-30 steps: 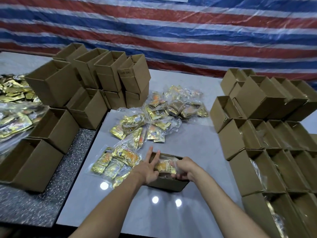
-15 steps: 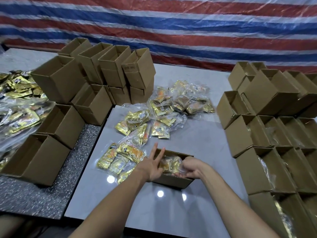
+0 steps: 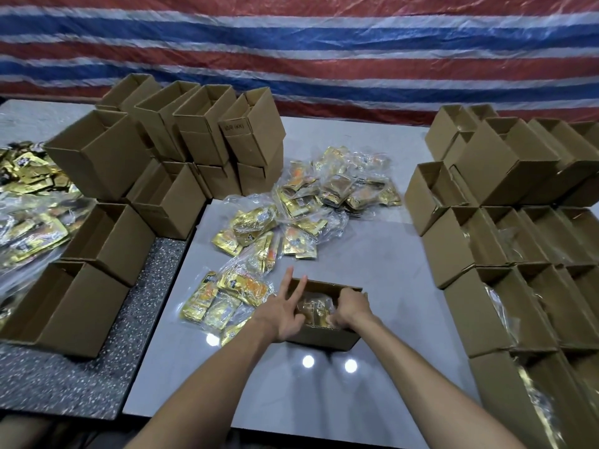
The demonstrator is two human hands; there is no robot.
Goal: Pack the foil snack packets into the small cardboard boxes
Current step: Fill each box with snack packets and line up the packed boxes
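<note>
A small open cardboard box [image 3: 327, 338] stands on the grey table in front of me. Inside it lies a clear bag of gold foil packets [image 3: 316, 311]. My left hand [image 3: 287, 314] is at the box's left rim, thumb and lower fingers on the bag, two fingers stretched up and apart. My right hand [image 3: 350, 307] is curled down into the box's right side, pressing on the bag; its fingertips are hidden. More bagged gold foil packets [image 3: 291, 218] lie scattered on the table behind and left of the box.
Empty open boxes [image 3: 194, 147] are stacked at the back left, and more [image 3: 97, 260] stand on the speckled table to the left. Rows of boxes [image 3: 518, 254], some holding packets, fill the right side. Another heap of packets [image 3: 29, 215] lies at the far left.
The bag of packets has sunk deeper into the box. My right hand has pushed further down into the box's right side. My left hand stays at the left rim.
</note>
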